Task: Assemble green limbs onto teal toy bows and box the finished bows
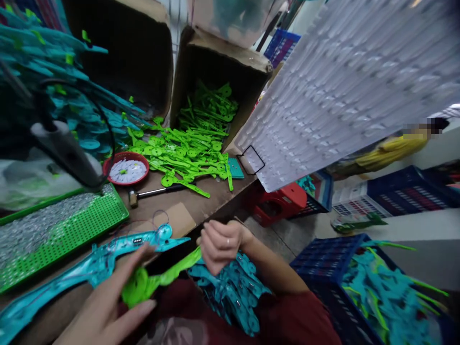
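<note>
A lime green plastic part (pixel 168 275), with a round disc at one end and a narrow tapering arm, stretches between my two hands. My left hand (pixel 111 297) has the disc end between thumb and fingers. My right hand (pixel 221 242) is closed in a fist at the narrow end, so the tip is hidden. Just beyond my left hand, a long teal plastic shell (pixel 104 261) with thin wires and a small dark component lies along the table edge. Many teal parts (pixel 230 287) are heaped on my lap, below my right hand.
Lime green parts (pixel 187 153) pile up before a cardboard box (pixel 247 60). Nearby are a hammer (pixel 158 191), a red bowl (pixel 143 177) and a green screw tray (pixel 122 206). A hanging electric screwdriver (pixel 66 148) is left; a white ribbed panel (pixel 323 96) and blue crate (pixel 319 268) are right.
</note>
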Demonstrator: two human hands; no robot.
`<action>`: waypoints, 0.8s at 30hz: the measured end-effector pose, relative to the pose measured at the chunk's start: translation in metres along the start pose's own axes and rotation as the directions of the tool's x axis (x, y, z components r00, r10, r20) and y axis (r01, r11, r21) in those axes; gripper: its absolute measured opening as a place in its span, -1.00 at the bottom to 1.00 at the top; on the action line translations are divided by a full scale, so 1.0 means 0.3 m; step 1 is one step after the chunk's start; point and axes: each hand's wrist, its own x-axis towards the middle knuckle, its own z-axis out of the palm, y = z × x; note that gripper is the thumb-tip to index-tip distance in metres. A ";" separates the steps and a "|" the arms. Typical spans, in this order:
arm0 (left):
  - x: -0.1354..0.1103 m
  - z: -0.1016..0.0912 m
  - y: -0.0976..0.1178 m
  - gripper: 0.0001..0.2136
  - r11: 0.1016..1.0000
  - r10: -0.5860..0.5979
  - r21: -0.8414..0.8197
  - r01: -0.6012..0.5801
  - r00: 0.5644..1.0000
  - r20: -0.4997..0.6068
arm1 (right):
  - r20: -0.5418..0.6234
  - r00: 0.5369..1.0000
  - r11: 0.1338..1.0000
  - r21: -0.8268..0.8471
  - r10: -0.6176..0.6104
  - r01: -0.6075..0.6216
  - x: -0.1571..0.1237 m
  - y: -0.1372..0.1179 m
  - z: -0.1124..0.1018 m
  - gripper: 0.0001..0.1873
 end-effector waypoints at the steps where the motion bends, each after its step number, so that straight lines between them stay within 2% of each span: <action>1: 0.017 0.011 0.028 -0.65 0.993 -0.061 -0.090 0.082 0.975 0.214 | -0.041 0.988 0.988 0.037 -0.147 0.148 0.067 -0.017 0.014 -0.84; 2: 0.030 0.020 0.051 -0.70 0.969 -0.082 -0.173 0.174 0.894 0.442 | -0.083 0.971 0.972 0.060 -0.223 0.229 0.117 -0.030 0.028 -0.85; 3: 0.033 0.026 0.064 -0.70 0.930 -0.084 -0.244 0.276 0.804 0.588 | -0.114 0.976 0.978 0.069 -0.187 0.195 0.147 -0.040 0.041 -0.86; 4: 0.026 0.029 0.066 -0.68 0.885 -0.082 -0.304 0.352 0.761 0.643 | -0.133 0.989 0.994 0.076 -0.063 0.073 0.157 -0.050 0.052 -0.87; 5: 0.005 0.028 0.056 -0.65 0.842 -0.104 -0.363 0.400 0.779 0.618 | -0.145 0.979 0.988 0.081 0.144 -0.133 0.147 -0.060 0.061 -0.87; 6: -0.028 0.022 0.037 -0.63 0.807 -0.163 -0.418 0.418 0.837 0.522 | -0.143 0.904 0.915 0.084 0.402 -0.394 0.122 -0.069 0.068 -0.89; 7: -0.073 0.014 0.010 -0.62 0.788 -0.247 -0.459 0.411 0.893 0.376 | -0.111 0.746 0.754 0.092 0.657 -0.650 0.087 -0.079 0.074 -0.92; 8: -0.124 0.006 -0.020 -0.61 0.782 -0.331 -0.480 0.398 0.917 0.221 | -0.050 0.543 0.545 0.102 0.838 -0.832 0.048 -0.087 0.080 -0.95; 9: -0.177 -0.002 -0.049 -0.60 0.781 -0.403 -0.490 0.387 0.912 0.079 | 0.029 0.361 0.356 0.110 0.932 -0.928 0.011 -0.096 0.087 -0.91; 10: -0.226 -0.007 -0.074 -0.60 0.783 -0.456 -0.489 0.384 0.889 -0.032 | 0.115 0.232 0.220 0.109 0.966 -0.970 -0.020 -0.104 0.097 -0.83; 11: -0.264 -0.008 -0.093 -0.62 0.791 -0.487 -0.478 0.382 0.866 -0.112 | 0.188 0.165 0.147 0.108 0.968 -0.983 -0.039 -0.110 0.111 -0.76; 12: -0.287 -0.004 -0.103 -0.64 0.808 -0.490 -0.455 0.373 0.855 -0.169 | 0.244 0.157 0.132 0.116 0.957 -0.984 -0.046 -0.115 0.130 -0.72; 13: -0.294 0.004 -0.105 -0.67 0.839 -0.461 -0.418 0.348 0.863 -0.206 | 0.279 0.179 0.147 0.132 0.944 -0.980 -0.040 -0.117 0.154 -0.70; 14: -0.284 0.016 -0.099 -0.69 0.881 -0.403 -0.361 0.307 0.886 -0.229 | 0.296 0.211 0.171 0.154 0.932 -0.973 -0.021 -0.114 0.182 -0.72; 15: -0.260 0.029 -0.087 -0.72 0.927 -0.318 -0.285 0.246 0.915 -0.247 | 0.335 0.262 0.211 0.181 0.905 -0.960 0.006 -0.106 0.213 -0.77; 16: -0.228 0.044 -0.071 -0.75 0.966 -0.214 -0.196 0.166 0.942 -0.258 | 0.401 0.346 0.280 0.214 0.848 -0.936 0.038 -0.092 0.244 -0.84; 18: -0.154 0.067 -0.038 -0.78 1.000 -0.009 -0.023 0.002 0.959 -0.285 | 0.563 0.539 0.471 0.278 0.626 -0.837 0.104 -0.048 0.295 -0.84; 19: -0.122 0.073 -0.026 -0.79 0.998 0.062 0.039 -0.053 0.955 -0.290 | 0.626 0.602 0.557 0.302 0.496 -0.773 0.130 -0.022 0.311 -0.79; 20: -0.096 0.075 -0.018 -0.79 0.994 0.100 0.072 -0.082 0.949 -0.298 | 0.669 0.634 0.622 0.318 0.387 -0.716 0.148 0.006 0.321 -0.76; 21: -0.077 0.072 -0.016 -0.79 0.993 0.104 0.077 -0.085 0.947 -0.304 | 0.693 0.646 0.663 0.325 0.319 -0.675 0.158 0.031 0.326 -0.75; 24: -0.056 0.055 -0.037 -0.76 1.000 -0.022 -0.025 0.014 0.947 -0.322 | 0.703 0.669 0.686 0.365 0.239 -0.629 0.150 0.080 0.335 -0.85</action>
